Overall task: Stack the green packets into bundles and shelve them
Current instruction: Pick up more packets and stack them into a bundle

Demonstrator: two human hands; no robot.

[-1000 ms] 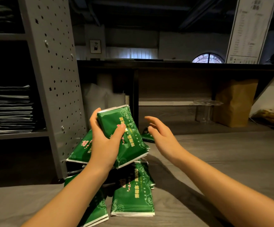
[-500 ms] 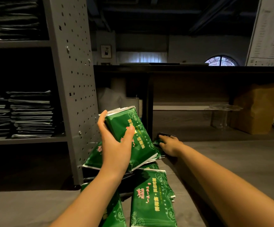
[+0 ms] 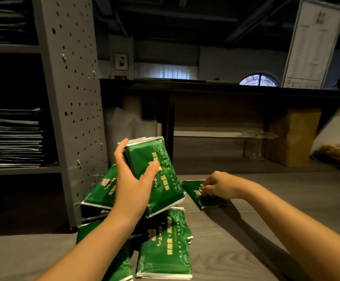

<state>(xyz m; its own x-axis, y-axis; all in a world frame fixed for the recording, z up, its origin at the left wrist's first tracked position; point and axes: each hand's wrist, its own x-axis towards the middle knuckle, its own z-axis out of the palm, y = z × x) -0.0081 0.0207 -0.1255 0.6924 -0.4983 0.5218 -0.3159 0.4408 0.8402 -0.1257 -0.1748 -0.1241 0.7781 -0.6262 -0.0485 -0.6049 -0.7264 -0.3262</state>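
**While gripping the bundle (image 3: 161,179) in the left hand (image 3: 132,187), pick the stray packet (image 3: 197,197) up clean**

Clamps the left hand round the bundle, thumb pressed across the printed face, fingers curled behind, and holds it tilted and raised. Reaches out with the right hand (image 3: 220,184), well apart from the left, fingers curled down in a pinch on the packet. Hard to tell whether already lifted or flat on the grey surface (image 3: 276,199).

For a good pick:
- Take the packet by an edge, not by the slick middle.
- Bring it across flat and lay it on the face of the bundle, print the same way up.
- Ease the left thumb only at the moment of landing, then press down again at once.
- Square the edges before reaching for another; probably slippery film, so likely to fan out under a loose squeeze.

Further out, below the left forearm: a pile (image 3: 165,246) of loose packets, overlapping on the surface, with one leaning (image 3: 102,189) beside the perforated post (image 3: 73,98) of the rack. Left of the post, a shelf (image 3: 21,169) loaded with flat stacks (image 3: 12,136), most likely the place for finished bundles. Judging by the pile, plenty left to gather before shelving.
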